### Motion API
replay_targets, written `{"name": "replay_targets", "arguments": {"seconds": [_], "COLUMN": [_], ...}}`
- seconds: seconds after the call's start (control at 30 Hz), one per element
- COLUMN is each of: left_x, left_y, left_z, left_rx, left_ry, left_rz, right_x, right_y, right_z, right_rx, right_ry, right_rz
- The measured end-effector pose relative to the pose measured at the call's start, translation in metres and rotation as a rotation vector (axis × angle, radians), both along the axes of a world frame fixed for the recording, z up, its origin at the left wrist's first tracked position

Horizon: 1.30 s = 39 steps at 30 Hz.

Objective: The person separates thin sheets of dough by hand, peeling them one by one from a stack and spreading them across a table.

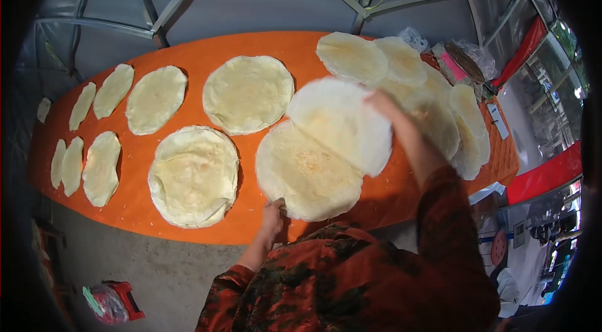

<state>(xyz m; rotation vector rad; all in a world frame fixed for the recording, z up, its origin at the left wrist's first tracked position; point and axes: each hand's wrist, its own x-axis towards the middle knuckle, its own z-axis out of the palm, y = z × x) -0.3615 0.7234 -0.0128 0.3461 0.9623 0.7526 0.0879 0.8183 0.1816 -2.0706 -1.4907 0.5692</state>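
Note:
A thin round flatbread sheet (335, 115) is lifted at an angle over another thin sheet (307, 172) in front of me, overlapping its upper right part. My right hand (384, 106) is closed on the right edge of the upper sheet, slightly blurred. At the near edge of the lower sheet, my left hand (271, 216) pinches the rim; its fingertips are partly hidden. Left of these, a thicker round stack of flatbread (194, 176) with a creased top lies on the orange tablecloth (141, 159). Another round stack (248, 95) lies behind it.
Several thin sheets (433, 115) overlap at the table's right end, beside plastic bags (480, 59). More flatbreads (157, 100) stand in two rows toward the left end. A red stool (127, 300) with a bag is on the floor. Metal framing (153, 32) borders the back.

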Motion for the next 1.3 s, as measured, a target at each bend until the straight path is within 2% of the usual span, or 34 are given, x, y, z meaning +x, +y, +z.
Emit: {"name": "replay_targets", "arguments": {"seconds": [0.03, 0.07, 0.1, 0.13, 0.2, 0.23, 0.27, 0.3, 0.33, 0.37, 0.4, 0.47, 0.5, 0.53, 0.57, 0.7, 0.87, 1.0, 1.1, 1.2, 1.27, 1.3], "left_x": [-0.001, -0.002, -0.002, -0.003, -0.010, -0.011, -0.010, -0.009, -0.008, -0.008, -0.006, -0.003, -0.002, -0.001, 0.000, 0.002, 0.008, 0.005, 0.007, 0.006, 0.011, 0.011], "left_y": [0.001, 0.002, 0.001, -0.001, -0.004, -0.003, -0.003, -0.003, -0.002, 0.000, 0.001, 0.004, 0.005, 0.006, 0.008, 0.013, 0.013, 0.012, 0.008, 0.012, 0.009, 0.007], "left_z": [-0.001, -0.003, -0.003, 0.004, 0.030, 0.036, 0.040, 0.044, 0.049, 0.053, 0.058, 0.070, 0.073, 0.069, 0.062, 0.035, 0.044, 0.054, 0.063, 0.049, 0.063, 0.067], "left_rx": [0.007, 0.012, 0.015, -0.009, -0.061, -0.052, -0.042, -0.030, -0.030, -0.030, -0.030, -0.034, -0.037, -0.032, -0.028, 0.096, 0.075, 0.041, 0.031, 0.021, 0.035, 0.039], "left_ry": [0.020, 0.040, 0.060, -0.055, -0.273, -0.317, -0.361, -0.409, -0.433, -0.458, -0.484, -0.512, -0.523, -0.458, -0.391, -0.185, -0.197, -0.137, -0.137, -0.143, -0.125, -0.111], "left_rz": [-0.021, -0.041, -0.060, -0.041, 0.009, 0.025, 0.042, 0.059, 0.056, 0.051, 0.044, 0.038, 0.032, 0.023, 0.012, -0.024, -0.005, -0.040, -0.013, -0.061, -0.017, 0.013], "right_x": [0.076, 0.057, 0.030, 0.006, -0.045, -0.063, -0.073, -0.092, -0.133, -0.151, -0.165, -0.208, -0.221, -0.237, -0.251, -0.266, -0.289, -0.294, -0.298, -0.304, -0.301, -0.295], "right_y": [0.027, 0.024, 0.018, 0.014, 0.006, -0.003, -0.017, -0.023, -0.045, -0.055, -0.068, -0.099, -0.110, -0.119, -0.122, -0.118, -0.120, -0.121, -0.117, -0.125, -0.128, -0.122], "right_z": [-0.009, 0.048, 0.104, 0.146, 0.176, 0.173, 0.149, 0.110, 0.113, 0.082, 0.027, -0.047, -0.073, -0.086, -0.090, -0.078, -0.077, -0.085, -0.067, -0.076, -0.083, -0.087], "right_rx": [0.143, 0.279, 0.268, 0.256, 0.185, 0.151, 0.326, 0.507, 0.178, 0.056, 0.103, 0.086, -0.046, -0.094, -0.144, -0.059, 0.107, -0.023, -0.143, 0.022, 0.080, -0.058], "right_ry": [-0.229, -0.077, -0.105, -0.134, -0.222, -0.266, -0.183, -0.291, -0.526, -0.451, -0.300, -0.251, -0.382, -0.372, -0.359, -0.396, -0.365, -0.307, -0.211, -0.147, -0.229, -0.245], "right_rz": [0.106, 0.095, 0.068, 0.043, 0.080, 0.100, 0.321, 0.283, 0.230, 0.236, 0.171, 0.185, 0.333, 0.345, 0.357, 0.330, 0.364, 0.427, 0.376, 0.368, 0.366, 0.340]}}
